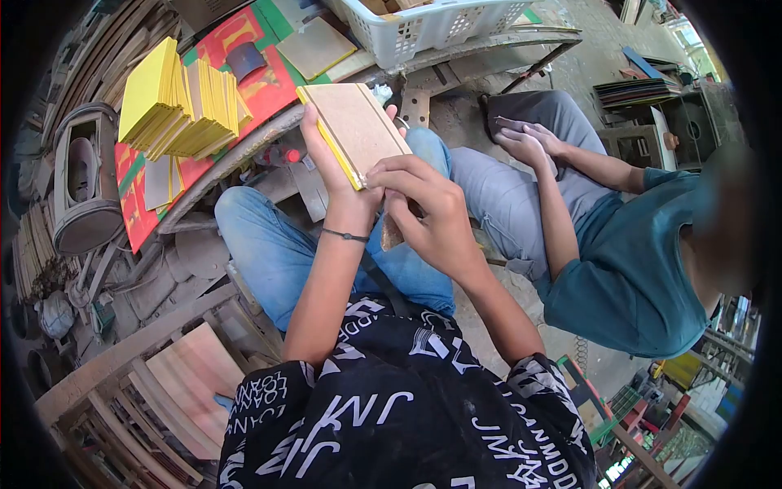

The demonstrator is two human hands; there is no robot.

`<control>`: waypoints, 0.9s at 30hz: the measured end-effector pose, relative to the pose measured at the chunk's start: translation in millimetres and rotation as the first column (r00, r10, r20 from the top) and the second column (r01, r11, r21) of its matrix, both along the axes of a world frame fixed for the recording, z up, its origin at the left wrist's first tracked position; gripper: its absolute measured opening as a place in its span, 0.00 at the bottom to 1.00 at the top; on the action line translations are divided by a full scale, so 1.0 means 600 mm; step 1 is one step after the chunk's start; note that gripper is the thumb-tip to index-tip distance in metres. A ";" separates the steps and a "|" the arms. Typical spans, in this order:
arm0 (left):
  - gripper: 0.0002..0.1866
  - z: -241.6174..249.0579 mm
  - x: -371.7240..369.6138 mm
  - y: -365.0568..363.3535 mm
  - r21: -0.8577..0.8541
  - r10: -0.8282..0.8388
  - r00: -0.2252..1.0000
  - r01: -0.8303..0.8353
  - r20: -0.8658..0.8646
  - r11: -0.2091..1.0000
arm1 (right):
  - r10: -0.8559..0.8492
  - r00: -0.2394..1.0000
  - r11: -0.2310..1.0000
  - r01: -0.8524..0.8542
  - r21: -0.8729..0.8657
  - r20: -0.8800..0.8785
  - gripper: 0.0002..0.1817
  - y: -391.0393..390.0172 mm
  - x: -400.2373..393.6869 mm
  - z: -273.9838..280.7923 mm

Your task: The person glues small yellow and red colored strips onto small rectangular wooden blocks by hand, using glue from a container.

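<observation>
My left hand (330, 167) grips a small stack of thin square boards (355, 128) with a brown face and a yellow edge, held up in front of my knees. My right hand (428, 216) rests its fingertips on the stack's near corner and holds a small brown piece (392, 232) underneath it. A thin black band circles my left wrist. I sit in blue jeans and a black printed shirt.
A pile of yellow boards (175, 102) lies on a red and green table (261, 90) ahead. A white plastic basket (423, 28) stands behind it. Another person in a teal shirt (635, 269) sits at my right, hands on knee. Wooden slats (179, 383) lie at lower left.
</observation>
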State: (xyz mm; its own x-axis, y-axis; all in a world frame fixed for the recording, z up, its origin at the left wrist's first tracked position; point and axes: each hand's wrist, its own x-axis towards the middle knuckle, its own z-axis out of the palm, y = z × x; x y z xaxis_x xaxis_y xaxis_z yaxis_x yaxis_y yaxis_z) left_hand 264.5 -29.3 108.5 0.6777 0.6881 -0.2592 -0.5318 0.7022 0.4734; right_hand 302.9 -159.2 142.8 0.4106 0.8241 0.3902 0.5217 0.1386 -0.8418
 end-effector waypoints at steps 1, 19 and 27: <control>0.40 0.002 0.001 -0.001 -0.003 0.010 1.000 -0.011 -0.003 1.000 | 0.001 1.000 1.000 -0.001 -0.003 0.000 0.16 -0.001 -0.001 0.004; 0.40 -0.005 -0.010 0.008 -0.019 -0.016 0.999 0.017 0.048 1.000 | 0.008 0.995 0.996 -0.017 -0.091 -0.103 0.17 -0.007 -0.014 0.002; 0.40 -0.002 -0.013 0.009 0.003 0.000 0.998 0.000 0.071 1.000 | -0.051 0.998 0.999 0.051 0.019 -0.029 0.19 0.004 -0.034 -0.004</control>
State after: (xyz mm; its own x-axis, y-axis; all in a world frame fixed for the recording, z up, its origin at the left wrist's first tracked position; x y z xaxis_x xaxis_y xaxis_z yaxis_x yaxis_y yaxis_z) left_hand 256.9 -23.6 107.6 0.6940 0.6891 -0.2086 -0.5642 0.7006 0.4368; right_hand 282.4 -156.7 140.4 0.4629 0.7940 0.3940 0.5045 0.1295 -0.8536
